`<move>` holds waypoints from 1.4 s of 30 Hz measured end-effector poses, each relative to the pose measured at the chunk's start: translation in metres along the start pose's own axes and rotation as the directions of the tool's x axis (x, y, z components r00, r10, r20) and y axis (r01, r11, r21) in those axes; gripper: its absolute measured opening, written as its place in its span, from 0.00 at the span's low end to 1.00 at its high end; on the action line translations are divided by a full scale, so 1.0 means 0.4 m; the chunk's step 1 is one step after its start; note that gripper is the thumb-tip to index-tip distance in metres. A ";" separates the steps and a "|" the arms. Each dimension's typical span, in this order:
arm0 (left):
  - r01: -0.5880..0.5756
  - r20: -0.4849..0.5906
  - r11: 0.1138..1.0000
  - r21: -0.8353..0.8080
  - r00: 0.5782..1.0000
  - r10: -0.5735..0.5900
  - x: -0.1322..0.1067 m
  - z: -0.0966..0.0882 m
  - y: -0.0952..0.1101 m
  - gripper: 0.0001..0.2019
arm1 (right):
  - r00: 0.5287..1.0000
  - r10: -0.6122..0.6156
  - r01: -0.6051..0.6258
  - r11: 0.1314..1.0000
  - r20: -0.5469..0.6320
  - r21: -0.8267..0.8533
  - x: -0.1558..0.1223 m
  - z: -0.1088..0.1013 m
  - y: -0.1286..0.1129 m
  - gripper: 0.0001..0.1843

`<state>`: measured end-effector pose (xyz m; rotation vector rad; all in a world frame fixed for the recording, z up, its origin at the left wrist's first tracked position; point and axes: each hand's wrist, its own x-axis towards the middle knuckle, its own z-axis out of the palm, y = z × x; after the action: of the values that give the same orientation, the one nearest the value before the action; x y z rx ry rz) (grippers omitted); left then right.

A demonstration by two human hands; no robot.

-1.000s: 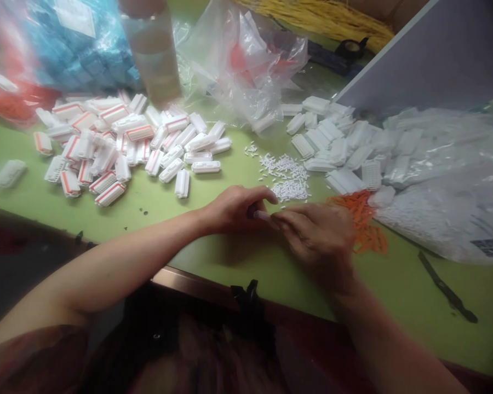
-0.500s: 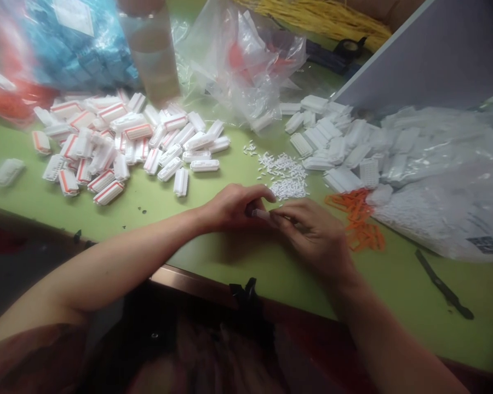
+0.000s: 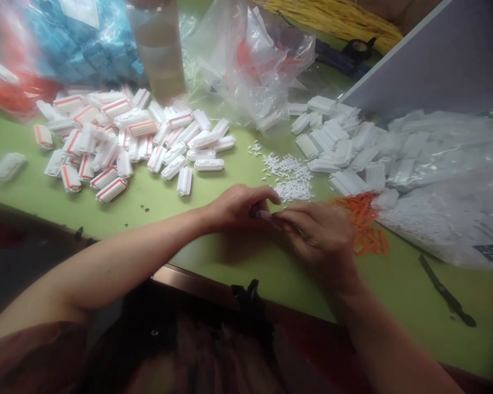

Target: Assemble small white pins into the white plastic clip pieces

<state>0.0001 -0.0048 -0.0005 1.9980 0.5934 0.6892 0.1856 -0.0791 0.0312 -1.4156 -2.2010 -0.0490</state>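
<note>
My left hand and my right hand meet over the green table, near its front edge. Both are closed around a small white plastic piece, only an end of which shows between the fingertips. Just beyond the hands lies a scatter of tiny white pins. A heap of thin orange strips sits right beside my right hand.
A pile of white housings with orange stripes lies at the left, plain white housings at the right. Clear plastic bags and a bottle stand behind. A big bag of white parts and a dark tool lie at the right.
Both hands stay together on the small white piece, with only slight finger movement. The view has shifted a little.
</note>
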 end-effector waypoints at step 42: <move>0.060 0.007 0.998 -0.028 0.998 -0.060 0.001 -0.004 0.007 0.14 | 0.994 -0.104 0.106 0.992 0.036 -0.067 -0.009 -0.023 0.001 0.07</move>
<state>-0.0004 -0.0050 0.0027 1.9474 0.6340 0.6512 0.1908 -0.0848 0.0372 -1.3447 -2.3196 -0.1414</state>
